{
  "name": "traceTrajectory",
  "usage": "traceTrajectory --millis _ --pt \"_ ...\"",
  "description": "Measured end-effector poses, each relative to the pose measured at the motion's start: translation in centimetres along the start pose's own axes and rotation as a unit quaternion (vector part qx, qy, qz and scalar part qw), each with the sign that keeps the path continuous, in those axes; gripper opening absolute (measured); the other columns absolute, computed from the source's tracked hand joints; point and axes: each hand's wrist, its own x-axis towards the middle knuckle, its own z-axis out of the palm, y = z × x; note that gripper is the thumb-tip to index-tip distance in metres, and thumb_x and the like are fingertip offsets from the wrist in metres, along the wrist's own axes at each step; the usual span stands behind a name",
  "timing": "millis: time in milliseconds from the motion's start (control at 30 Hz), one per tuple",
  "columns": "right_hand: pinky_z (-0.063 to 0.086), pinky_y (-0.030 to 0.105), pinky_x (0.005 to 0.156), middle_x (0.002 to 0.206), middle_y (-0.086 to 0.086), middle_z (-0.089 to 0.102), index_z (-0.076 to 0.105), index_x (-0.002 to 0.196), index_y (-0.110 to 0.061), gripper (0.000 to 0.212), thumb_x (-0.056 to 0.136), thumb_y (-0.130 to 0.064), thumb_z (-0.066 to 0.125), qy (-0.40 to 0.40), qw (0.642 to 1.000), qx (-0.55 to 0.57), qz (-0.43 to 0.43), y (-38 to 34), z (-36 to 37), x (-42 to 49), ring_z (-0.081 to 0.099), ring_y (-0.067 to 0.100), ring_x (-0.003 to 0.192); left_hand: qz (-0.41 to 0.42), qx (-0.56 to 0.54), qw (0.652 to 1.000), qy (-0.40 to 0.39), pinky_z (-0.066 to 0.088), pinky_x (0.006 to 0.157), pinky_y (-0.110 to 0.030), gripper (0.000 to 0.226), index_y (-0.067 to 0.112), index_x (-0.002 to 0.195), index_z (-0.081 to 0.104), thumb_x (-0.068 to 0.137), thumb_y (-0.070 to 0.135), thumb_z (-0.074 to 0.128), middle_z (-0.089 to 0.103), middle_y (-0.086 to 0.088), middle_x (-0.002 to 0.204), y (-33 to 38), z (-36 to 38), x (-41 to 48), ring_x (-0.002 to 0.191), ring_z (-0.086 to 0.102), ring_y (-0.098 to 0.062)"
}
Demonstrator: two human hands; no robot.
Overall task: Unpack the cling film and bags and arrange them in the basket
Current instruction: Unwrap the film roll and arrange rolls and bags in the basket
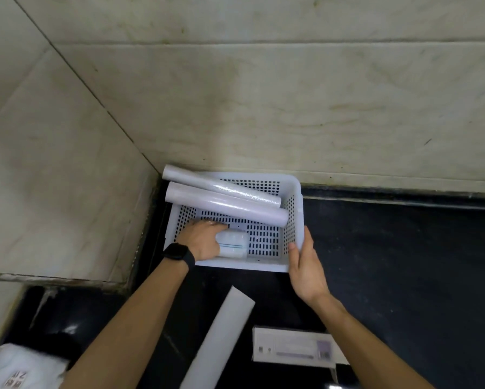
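A white perforated basket [296, 192] stands on the black counter against the tiled corner. Two long cling film rolls [224, 202] lie slanted across its back, their left ends sticking over the rim. My left hand [202, 240], with a black watch on the wrist, reaches inside and grips a short roll of bags [232, 244] with a blue stripe at the basket's front left. My right hand [305, 265] is wrapped around the basket's front right corner. Another white roll [221, 338] lies on the counter in front, between my arms.
A flat printed box [294, 345] lies near my right forearm. A white packet with printed characters [22, 369] sits at the bottom left beside a dark glossy object [56, 313]. Tiled walls close off the back and left. Bare black counter [404, 262] stretches to the right.
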Motion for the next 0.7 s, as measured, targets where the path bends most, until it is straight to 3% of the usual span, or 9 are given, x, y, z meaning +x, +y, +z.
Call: traceTrajectory --millis 133,300,400,700 --pt "0.043 0.011 0.064 0.124 -0.014 0.056 0.007 0.148 -0.05 0.05 0.103 -0.05 0.03 -0.032 0.999 -0.001 0.005 0.1 -0.1 0.2 0.06 -0.003 0.094 -0.037 0.0 0.999 -0.014 0.04 0.101 -0.039 0.058 0.038 0.141 0.046 0.086 0.023 0.044 0.048 -0.001 0.142 0.4 0.4 -0.1 0.124 0.044 -0.028" --pt "0.042 0.009 0.059 0.122 -0.011 0.059 0.009 0.149 -0.046 0.049 0.104 -0.051 0.028 -0.046 0.999 -0.009 0.012 0.2 -0.2 0.2 0.06 -0.004 0.087 -0.046 0.002 0.999 -0.022 0.024 0.114 -0.045 0.056 0.034 0.144 0.04 0.089 0.026 0.041 0.035 0.0 0.153 0.5 1.1 -0.4 0.137 0.031 -0.026" --pt "0.044 0.011 0.059 0.119 -0.008 0.062 0.012 0.147 -0.045 0.047 0.103 -0.052 0.028 -0.045 0.999 -0.006 0.016 0.3 -0.2 0.2 0.063 -0.001 0.086 -0.059 -0.005 0.997 -0.045 0.023 0.115 -0.047 0.057 0.033 0.147 0.035 0.09 0.026 0.039 0.032 0.0 0.156 0.6 1.1 -0.1 0.136 0.036 -0.026" --pt "0.053 0.026 0.067 0.118 -0.008 0.062 0.017 0.143 -0.045 0.042 0.103 -0.048 0.031 -0.053 0.998 -0.006 0.017 0.1 -0.5 0.3 0.064 0.004 0.088 -0.058 0.012 0.997 -0.05 0.028 0.112 -0.044 0.062 0.034 0.148 0.034 0.089 0.024 0.048 0.05 -0.004 0.143 1.3 0.2 -0.4 0.124 0.048 -0.029"
